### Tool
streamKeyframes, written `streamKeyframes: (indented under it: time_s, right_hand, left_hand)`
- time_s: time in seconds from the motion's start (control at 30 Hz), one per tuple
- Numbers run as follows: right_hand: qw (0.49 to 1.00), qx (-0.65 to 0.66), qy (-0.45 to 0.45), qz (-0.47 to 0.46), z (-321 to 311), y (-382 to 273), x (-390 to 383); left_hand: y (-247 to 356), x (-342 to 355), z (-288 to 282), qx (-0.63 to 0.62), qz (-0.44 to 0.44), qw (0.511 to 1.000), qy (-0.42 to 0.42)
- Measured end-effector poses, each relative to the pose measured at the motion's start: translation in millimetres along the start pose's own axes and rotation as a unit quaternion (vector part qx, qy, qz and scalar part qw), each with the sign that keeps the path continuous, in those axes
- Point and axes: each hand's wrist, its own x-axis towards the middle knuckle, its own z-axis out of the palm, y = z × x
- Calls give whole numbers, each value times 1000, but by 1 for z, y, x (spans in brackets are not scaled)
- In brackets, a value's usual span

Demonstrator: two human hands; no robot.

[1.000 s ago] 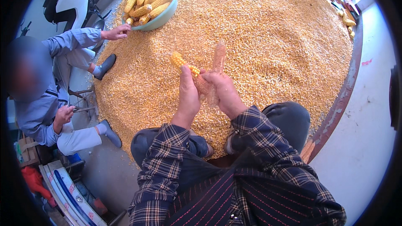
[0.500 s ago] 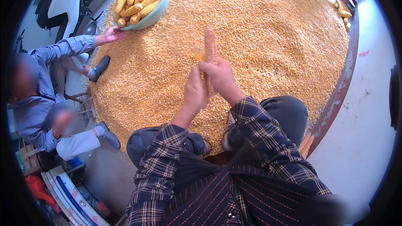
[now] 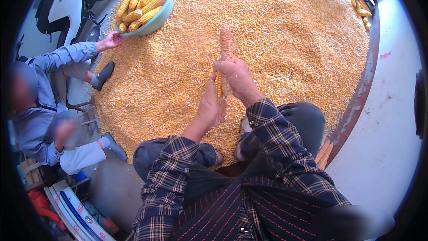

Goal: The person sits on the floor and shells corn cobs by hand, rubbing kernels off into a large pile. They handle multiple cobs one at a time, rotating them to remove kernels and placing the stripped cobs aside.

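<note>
Both my hands are closed in front of me, close together above the kernel heap. My right hand (image 3: 239, 78) grips a bare pinkish corn cob (image 3: 226, 42), whose upper end sticks up beyond the fingers. Against it, my left hand (image 3: 207, 106) holds a partly shelled ear of corn (image 3: 218, 85); a strip of yellow kernels still shows on it, and its lower part looks stripped. The fingers partly hide where cob and ear meet. Beneath lies a wide heap of loose corn kernels (image 3: 276, 53).
A green basin (image 3: 166, 13) of whole ears stands on the heap at upper left, a seated co-worker's hand (image 3: 111, 41) at its rim. More ears (image 3: 361, 10) lie at far right, near another person's hand. A low reddish edging (image 3: 356, 107) borders the heap.
My right hand and the bare cob have shifted slightly, and the left hand sits a little lower. More of the ear's kernel strip shows between the hands.
</note>
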Motion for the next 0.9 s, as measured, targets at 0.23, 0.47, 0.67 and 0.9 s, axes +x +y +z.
streamKeyframes:
  time_s: [0.23, 0.47, 0.67, 0.9]
  right_hand:
    - [991, 40, -117, 45, -9, -5, 1]
    - [914, 345, -209, 48, -1, -9, -11]
    - [923, 323, -187, 89, 11, -20, -23]
    - [995, 50, -60, 54, 9, 11, -3]
  left_hand:
    - [13, -6, -25, -306, -191, 897, -254]
    - [19, -32, -16, -436, -183, 789, -392]
    - [20, -42, -7, -231, -149, 925, -263]
    - [-20, -10, -6, 100, -26, 995, -6]
